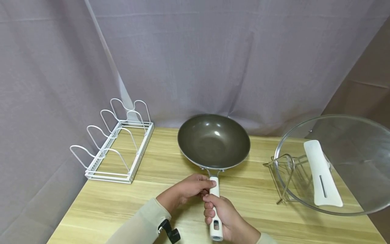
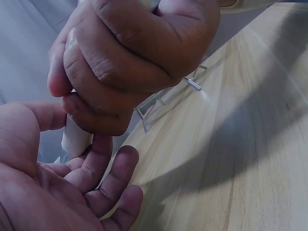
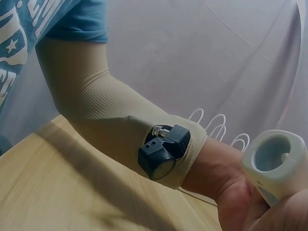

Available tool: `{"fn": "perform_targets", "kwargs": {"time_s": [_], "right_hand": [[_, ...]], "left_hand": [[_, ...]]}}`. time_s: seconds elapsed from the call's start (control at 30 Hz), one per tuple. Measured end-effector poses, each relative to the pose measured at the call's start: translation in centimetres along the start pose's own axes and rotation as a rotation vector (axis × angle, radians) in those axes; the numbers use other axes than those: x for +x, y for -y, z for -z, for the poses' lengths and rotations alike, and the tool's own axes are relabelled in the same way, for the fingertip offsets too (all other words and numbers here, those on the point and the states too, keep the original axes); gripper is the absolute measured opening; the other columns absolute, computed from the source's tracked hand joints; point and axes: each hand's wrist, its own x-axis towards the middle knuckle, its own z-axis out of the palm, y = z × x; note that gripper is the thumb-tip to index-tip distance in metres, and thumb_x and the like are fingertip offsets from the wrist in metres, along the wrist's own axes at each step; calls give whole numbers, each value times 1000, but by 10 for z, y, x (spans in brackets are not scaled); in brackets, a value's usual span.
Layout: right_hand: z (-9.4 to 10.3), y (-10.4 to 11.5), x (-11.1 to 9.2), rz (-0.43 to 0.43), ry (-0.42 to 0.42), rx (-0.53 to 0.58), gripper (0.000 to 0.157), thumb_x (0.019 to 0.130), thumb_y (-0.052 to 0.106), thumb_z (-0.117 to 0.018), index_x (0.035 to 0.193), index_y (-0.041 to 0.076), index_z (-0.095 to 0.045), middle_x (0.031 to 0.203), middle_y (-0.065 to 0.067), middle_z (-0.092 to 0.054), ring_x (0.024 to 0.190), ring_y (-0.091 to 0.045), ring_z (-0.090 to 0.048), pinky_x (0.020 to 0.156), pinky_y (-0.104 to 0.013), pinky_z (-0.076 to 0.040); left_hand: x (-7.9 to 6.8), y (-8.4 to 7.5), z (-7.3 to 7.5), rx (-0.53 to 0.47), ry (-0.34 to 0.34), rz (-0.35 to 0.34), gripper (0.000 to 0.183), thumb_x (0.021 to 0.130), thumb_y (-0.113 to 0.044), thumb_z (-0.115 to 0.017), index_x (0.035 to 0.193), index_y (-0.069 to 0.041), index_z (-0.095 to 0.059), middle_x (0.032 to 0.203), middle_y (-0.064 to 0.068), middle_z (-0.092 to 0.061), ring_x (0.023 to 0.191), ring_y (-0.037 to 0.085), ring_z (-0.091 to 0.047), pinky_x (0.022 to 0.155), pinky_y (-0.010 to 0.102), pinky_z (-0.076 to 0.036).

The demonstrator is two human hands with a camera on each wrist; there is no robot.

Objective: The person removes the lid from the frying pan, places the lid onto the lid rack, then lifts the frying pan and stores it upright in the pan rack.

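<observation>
A wok (image 1: 213, 144) with a dark inside and a long white handle (image 1: 216, 230) is in the middle of the head view, its handle toward me. My right hand (image 1: 223, 211) grips the handle around its middle, fingers wrapped round it. Closer to the pan, my left hand (image 1: 189, 189) pinches the handle, its thumb on top and fingers at the side and below. In the left wrist view the left hand's other fingers (image 2: 118, 171) are loosely bent beside the right fist. The right wrist view shows the handle's end (image 3: 274, 159) with its hanging hole.
A white wire rack (image 1: 134, 162) with upright loops stands at the left on the wooden table (image 1: 152, 189). At the right, a large glass lid (image 1: 359, 162) with a white grip leans on a metal wire stand (image 1: 281, 195). Grey cloth (image 1: 189, 61) hangs behind the table.
</observation>
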Motion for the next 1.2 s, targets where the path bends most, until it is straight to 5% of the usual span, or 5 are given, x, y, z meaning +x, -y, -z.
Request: {"fn": "perform_targets", "kwargs": {"time_s": [1.2], "right_hand": [[1, 8, -5, 15, -2, -6, 21, 93, 7, -57, 103, 8, -39, 65, 11, -40, 46, 4, -41, 43, -13, -43]], "left_hand": [[1, -7, -6, 23, -64, 21, 20, 96, -23, -69, 83, -9, -63, 72, 3, -64, 63, 15, -57, 62, 29, -46]]}}
